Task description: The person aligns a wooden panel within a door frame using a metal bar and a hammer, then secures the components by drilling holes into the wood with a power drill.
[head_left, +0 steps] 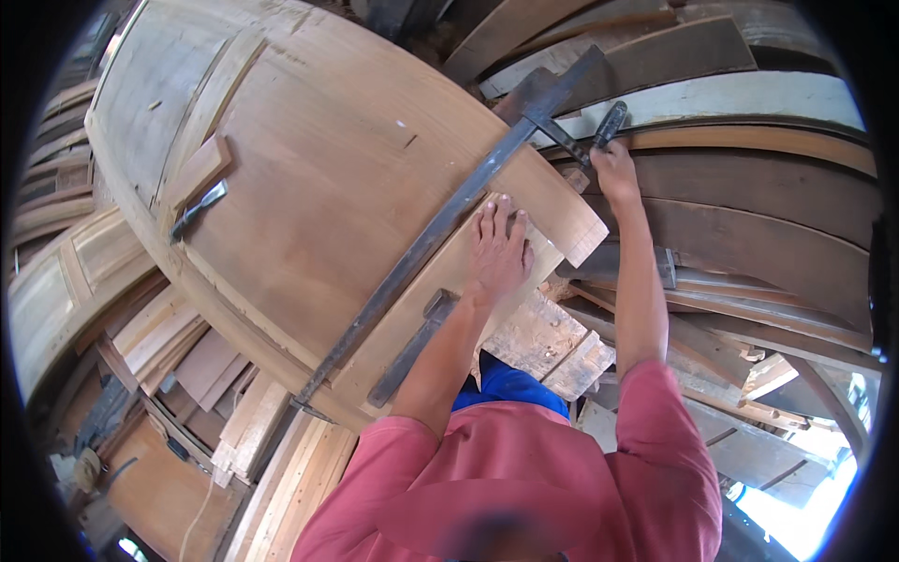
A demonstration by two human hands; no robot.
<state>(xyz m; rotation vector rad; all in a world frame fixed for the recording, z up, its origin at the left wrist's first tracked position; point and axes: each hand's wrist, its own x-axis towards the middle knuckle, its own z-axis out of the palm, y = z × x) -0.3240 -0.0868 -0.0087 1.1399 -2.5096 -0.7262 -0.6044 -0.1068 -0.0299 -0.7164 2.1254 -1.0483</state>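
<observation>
A long metal bar clamp (431,229) lies across a large wooden door panel (337,131), from its near left edge to beyond its far right edge. Around the clamp's dark handle end, at the far right, the fingers of my right hand (614,173) are closed. My left hand (501,253) rests flat with fingers stretched out on the pale rail (552,201) beside the bar. A hammer (412,347) lies on that rail, partly behind my left forearm. Farther left on the panel is a chisel (198,211) with a pale blade, next to a short wooden block (199,171).
Curved stacks of dark boards (749,215) fill the right side. Beneath the panel's near right end shows a dusty wooden bench (562,347). Loose planks (304,478) stand at the lower left, and another panelled piece (80,281) lies at the left.
</observation>
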